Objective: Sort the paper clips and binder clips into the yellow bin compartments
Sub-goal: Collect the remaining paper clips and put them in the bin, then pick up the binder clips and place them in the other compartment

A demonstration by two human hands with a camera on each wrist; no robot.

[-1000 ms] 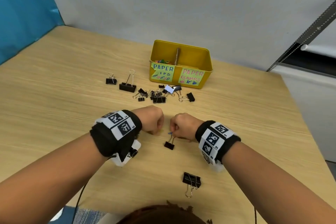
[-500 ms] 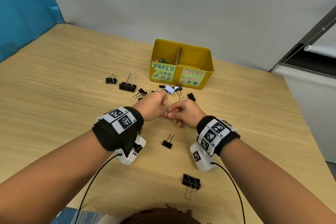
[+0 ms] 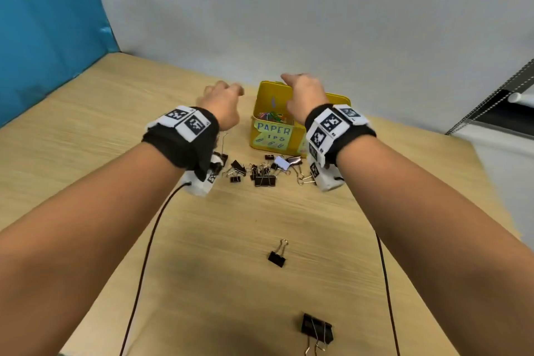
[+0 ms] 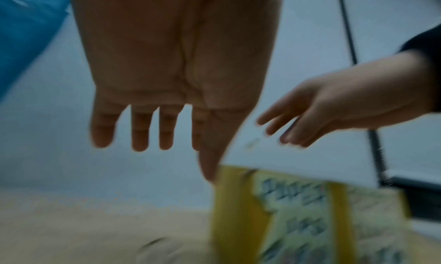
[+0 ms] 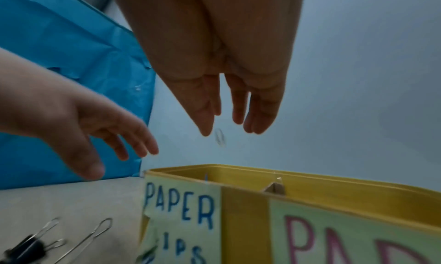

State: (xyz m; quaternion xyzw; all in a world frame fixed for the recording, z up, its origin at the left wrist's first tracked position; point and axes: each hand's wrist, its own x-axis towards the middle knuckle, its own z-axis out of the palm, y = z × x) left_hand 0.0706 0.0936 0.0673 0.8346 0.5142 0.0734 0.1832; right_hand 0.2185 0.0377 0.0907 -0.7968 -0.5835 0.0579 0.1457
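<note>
- Paper clip [image 5: 220, 137]: in mid-air just below the right hand's fingertips, above the left compartment of the yellow bin [image 3: 294, 143].
- Right hand [image 3: 303, 98]: over the bin, fingers spread, holding nothing.
- Left hand [image 3: 222, 107]: left of the bin, fingers loose, empty.
- Binder clips [image 3: 264, 172]: heap near the bin; two nearer [image 3: 277, 257].

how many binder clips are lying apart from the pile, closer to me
2. The small binder clip lies alone, nearer than the pile; the larger binder clip lies nearest, by the frame's bottom edge. Others may be hidden or out of frame.
</note>
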